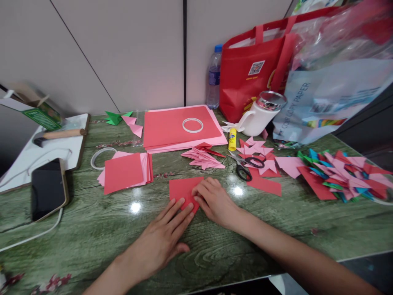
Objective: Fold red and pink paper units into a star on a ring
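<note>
A sheet of red paper [181,187] lies on the green table in front of me, partly covered by both hands. My left hand [167,227] rests flat on its lower left part, fingers stretched out and thumb apart. At the paper's right edge, my right hand [213,200] has its fingers curled and pinched on the red paper. Whether the paper is folded under the fingers I cannot tell. Just left lies a stack of red and pink paper pieces [123,174]. Beyond the sheet sits a pile of pink folded paper shapes [204,157].
Scissors [244,168], a glue stick [232,139] and a white mug [256,119] stand or lie right of centre. Large red sheets [172,127] carry a tape roll [193,125]. Colourful folded papers [344,172] are heaped right; a phone [49,190] lies left.
</note>
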### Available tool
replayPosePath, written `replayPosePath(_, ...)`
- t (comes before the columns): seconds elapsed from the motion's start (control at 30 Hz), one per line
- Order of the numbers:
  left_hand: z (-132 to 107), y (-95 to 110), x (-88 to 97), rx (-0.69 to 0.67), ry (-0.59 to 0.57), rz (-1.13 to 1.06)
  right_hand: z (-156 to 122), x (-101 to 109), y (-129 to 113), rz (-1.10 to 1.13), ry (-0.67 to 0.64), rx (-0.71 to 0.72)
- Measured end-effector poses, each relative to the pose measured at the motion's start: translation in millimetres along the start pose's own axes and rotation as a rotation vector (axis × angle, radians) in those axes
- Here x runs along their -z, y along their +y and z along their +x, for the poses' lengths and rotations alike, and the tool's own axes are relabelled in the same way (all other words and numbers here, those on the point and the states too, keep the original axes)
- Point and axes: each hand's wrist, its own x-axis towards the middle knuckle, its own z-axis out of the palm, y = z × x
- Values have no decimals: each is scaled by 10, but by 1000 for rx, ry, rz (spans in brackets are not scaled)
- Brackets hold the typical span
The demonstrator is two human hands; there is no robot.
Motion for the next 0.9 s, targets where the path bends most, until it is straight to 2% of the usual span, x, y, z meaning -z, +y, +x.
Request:
replayPosePath(0.23,2,31,15,16,-10,0,2,-18,7,-52,18,27)
replayPosePath(0.5,29,81,45,20,-28,60,-37,133,87,41,-54,166)
replayPosePath(0.9,-27,117,3,49,22,57,-5,194,64,93,-85,122)
